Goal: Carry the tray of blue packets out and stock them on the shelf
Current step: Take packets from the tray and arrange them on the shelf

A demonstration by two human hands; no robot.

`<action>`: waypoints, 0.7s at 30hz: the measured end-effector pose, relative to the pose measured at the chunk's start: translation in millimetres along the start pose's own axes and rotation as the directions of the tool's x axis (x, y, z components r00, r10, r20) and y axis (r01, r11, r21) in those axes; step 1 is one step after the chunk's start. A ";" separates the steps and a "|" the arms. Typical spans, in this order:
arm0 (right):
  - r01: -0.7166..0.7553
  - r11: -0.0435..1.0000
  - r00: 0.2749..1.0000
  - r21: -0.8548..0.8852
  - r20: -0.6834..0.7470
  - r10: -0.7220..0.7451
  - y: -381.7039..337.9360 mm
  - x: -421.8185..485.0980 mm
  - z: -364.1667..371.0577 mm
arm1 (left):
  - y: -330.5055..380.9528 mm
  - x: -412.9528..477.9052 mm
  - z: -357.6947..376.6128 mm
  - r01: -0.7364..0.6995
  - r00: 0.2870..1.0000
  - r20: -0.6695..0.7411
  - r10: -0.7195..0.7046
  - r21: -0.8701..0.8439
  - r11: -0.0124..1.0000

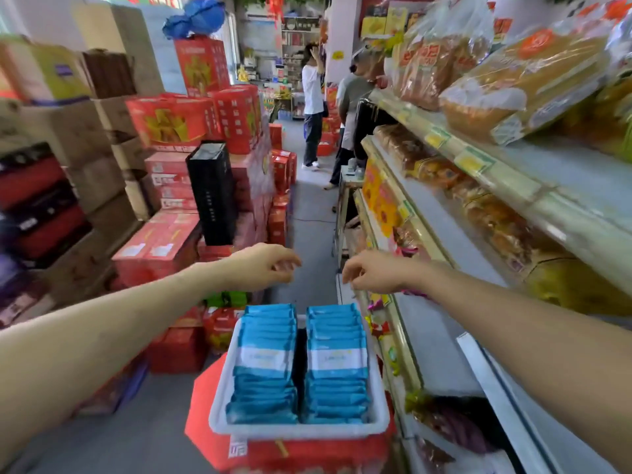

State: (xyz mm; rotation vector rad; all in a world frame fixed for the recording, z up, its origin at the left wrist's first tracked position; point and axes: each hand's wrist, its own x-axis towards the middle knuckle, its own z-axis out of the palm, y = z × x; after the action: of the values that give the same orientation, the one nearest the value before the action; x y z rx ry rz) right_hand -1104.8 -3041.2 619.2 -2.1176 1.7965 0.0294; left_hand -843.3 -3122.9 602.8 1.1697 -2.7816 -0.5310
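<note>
A white tray (219,401) rests on a red box (307,453) in the aisle below me. Two rows of blue packets (265,364) stand in it side by side. My left hand (265,266) and my right hand (374,272) hover above the tray's far end, fingers loosely curled and holding nothing. Neither hand touches the tray. The shelf (444,336) runs along my right, with a bare pale board beside the tray.
Stacks of red gift boxes (171,121) and a black crate (213,193) line the left of the aisle. Bagged bread (513,80) fills the upper right shelves. Two people (313,107) stand at the far end of the narrow grey floor.
</note>
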 end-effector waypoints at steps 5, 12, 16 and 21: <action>-0.036 0.997 0.985 0.070 0.173 0.024 10.0 16.2 72.8 | -42.5 -26.4 66.0 0.065 0.988 0.143 -0.064 -0.004 0.998; 0.017 1.000 0.969 -0.011 0.247 -0.014 18.8 29.7 140.5 | -79.6 -36.1 130.1 -0.028 0.919 0.394 -0.025 0.127 0.991; 0.019 1.000 0.981 -0.004 0.191 -0.018 21.6 32.1 152.7 | -82.7 -36.1 134.5 -0.071 0.928 0.371 -0.017 0.222 0.973; 0.022 0.998 0.984 0.053 0.175 -0.031 20.2 27.6 159.7 | -83.3 -32.5 137.5 -0.066 0.927 0.376 0.000 0.163 0.984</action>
State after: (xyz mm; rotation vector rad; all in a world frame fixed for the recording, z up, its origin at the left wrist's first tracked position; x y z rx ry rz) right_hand -1084.6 -3024.4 458.0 -2.0348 1.6497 0.1566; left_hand -791.7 -3114.9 447.3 1.1544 -3.2255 -0.5742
